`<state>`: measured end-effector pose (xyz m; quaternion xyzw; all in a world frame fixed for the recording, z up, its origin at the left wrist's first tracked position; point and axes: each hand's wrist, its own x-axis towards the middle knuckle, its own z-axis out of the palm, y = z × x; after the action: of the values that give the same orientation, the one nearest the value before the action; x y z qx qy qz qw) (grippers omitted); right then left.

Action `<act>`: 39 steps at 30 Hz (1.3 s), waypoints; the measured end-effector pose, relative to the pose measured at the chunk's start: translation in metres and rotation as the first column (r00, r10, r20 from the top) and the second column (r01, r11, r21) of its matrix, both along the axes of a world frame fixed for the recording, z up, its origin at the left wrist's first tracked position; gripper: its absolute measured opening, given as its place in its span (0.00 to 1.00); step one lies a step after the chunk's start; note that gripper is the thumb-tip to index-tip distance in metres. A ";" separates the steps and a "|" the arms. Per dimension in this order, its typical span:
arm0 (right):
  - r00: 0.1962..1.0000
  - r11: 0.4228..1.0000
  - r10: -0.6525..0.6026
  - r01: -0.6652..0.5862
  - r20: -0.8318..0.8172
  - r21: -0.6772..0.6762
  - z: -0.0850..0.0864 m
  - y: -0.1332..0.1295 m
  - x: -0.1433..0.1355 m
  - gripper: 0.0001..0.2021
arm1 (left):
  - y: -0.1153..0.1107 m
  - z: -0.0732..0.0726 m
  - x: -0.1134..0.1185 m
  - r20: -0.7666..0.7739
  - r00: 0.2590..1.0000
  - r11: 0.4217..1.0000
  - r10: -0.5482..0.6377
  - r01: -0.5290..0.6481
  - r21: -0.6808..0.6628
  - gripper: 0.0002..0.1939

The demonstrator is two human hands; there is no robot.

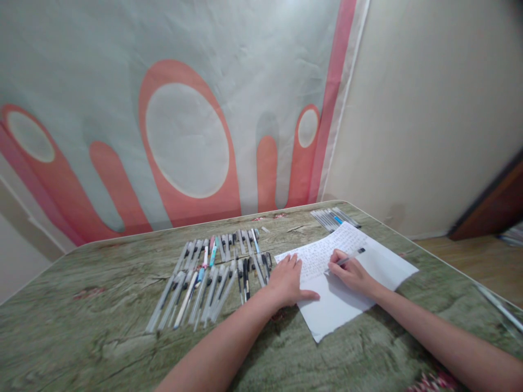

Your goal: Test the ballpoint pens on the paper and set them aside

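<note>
A white sheet of paper (384, 267) lies tilted on the table, its upper part covered with rows of handwriting. My right hand (347, 271) is closed around a pen (354, 256), whose tip touches the paper just below the written lines. The pen's dark end points up and to the right. My left hand (289, 280) rests flat on the paper's left edge, fingers spread and thumb out toward the right, holding nothing.
Left of the paper, many pens (210, 291) lie in two rows on the wood-patterned table (102, 321). Another group of pens (324, 219) lies behind the paper. Beyond the table hangs a sheet with orange shapes (241, 71); a plain wall stands at right.
</note>
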<state>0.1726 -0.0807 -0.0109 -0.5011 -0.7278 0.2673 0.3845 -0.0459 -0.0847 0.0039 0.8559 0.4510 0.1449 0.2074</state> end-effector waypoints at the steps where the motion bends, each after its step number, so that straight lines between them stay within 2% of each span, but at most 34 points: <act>1: 1.000 1.000 0.000 0.000 0.001 -0.003 0.000 0.000 0.000 0.06 | 0.000 -0.001 0.000 0.003 1.000 1.000 0.000 0.000 0.000 0.48; 13: 1.000 1.000 0.005 -0.005 0.021 -0.014 -0.002 0.002 0.002 0.06 | 0.002 -0.005 -0.001 -0.183 0.983 0.998 -0.022 0.032 0.054 0.53; 25: 1.000 1.000 0.002 -0.002 0.012 -0.013 -0.005 0.004 0.004 0.07 | 0.001 -0.002 0.000 -0.180 0.983 0.999 -0.023 0.031 0.042 0.54; 31: 0.995 0.993 -0.072 0.065 -0.070 -0.096 -0.011 0.009 0.007 0.09 | 0.002 -0.004 0.000 -0.160 0.987 0.999 -0.017 0.025 0.045 0.54; 34: 0.973 0.979 -0.124 0.088 -0.196 -0.186 -0.010 0.014 0.006 0.10 | 0.002 -0.005 0.000 -0.158 0.987 0.999 -0.017 0.024 0.041 0.54; 36: 0.936 0.950 -0.159 0.059 -0.315 -0.306 -0.007 0.024 0.005 0.11 | 0.002 -0.004 0.000 -0.162 0.987 0.999 -0.020 0.026 0.032 0.55; 39: 0.883 0.878 -0.179 -0.056 -0.435 -0.476 0.002 0.051 -0.002 0.12 | 0.000 -0.002 0.000 -0.170 0.985 0.999 -0.026 0.031 0.029 0.55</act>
<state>0.1702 -0.0299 -0.0093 -0.5242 -0.5090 0.5370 0.4216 -0.0463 -0.0849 0.0023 0.8747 0.4524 0.0755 0.1568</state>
